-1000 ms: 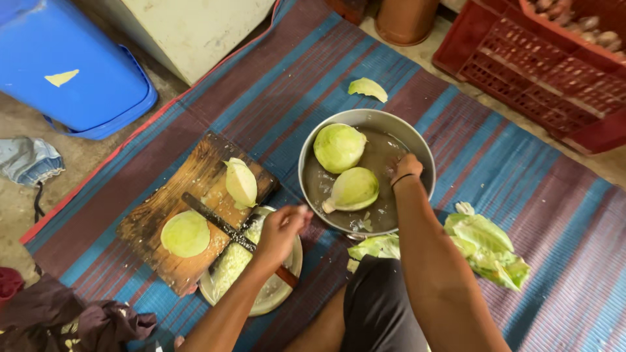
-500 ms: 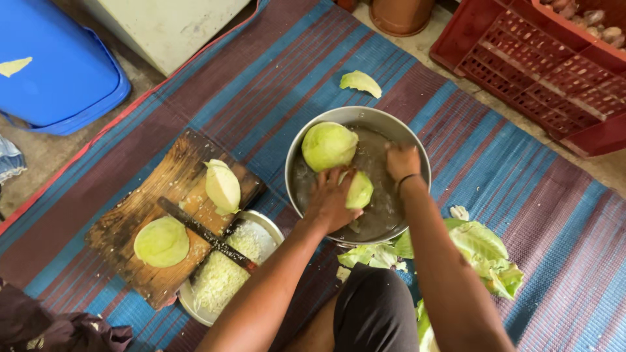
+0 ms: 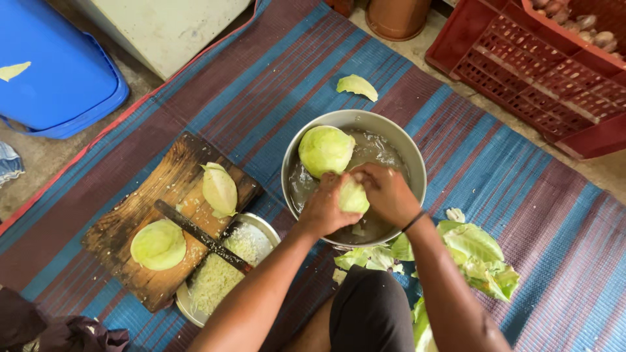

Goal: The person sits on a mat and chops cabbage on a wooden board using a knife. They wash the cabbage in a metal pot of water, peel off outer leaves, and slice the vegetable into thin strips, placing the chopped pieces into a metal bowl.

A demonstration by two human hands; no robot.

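Fingers (image 3: 381, 186) round cabbage piece (image 3: 353, 197), above striped mat (image 3: 293, 85) on concrete floor (image 3: 39, 156).

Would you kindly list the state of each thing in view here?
Left hand: gripping the small cabbage piece.
Right hand: gripping the same piece.
Small pale green cabbage piece: held over water.
Round steel bowl: holds water.
Whole green cabbage: sitting in the bowl.
Halved cabbage: cut face up on wooden board.

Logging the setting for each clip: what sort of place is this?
Likely an informal floor-level food-prep spot, perhaps a home yard or back kitchen. A striped woven mat covers the ground, with a wooden cutting board, a metal bowl of water holding cabbage, and a red plastic crate nearby.
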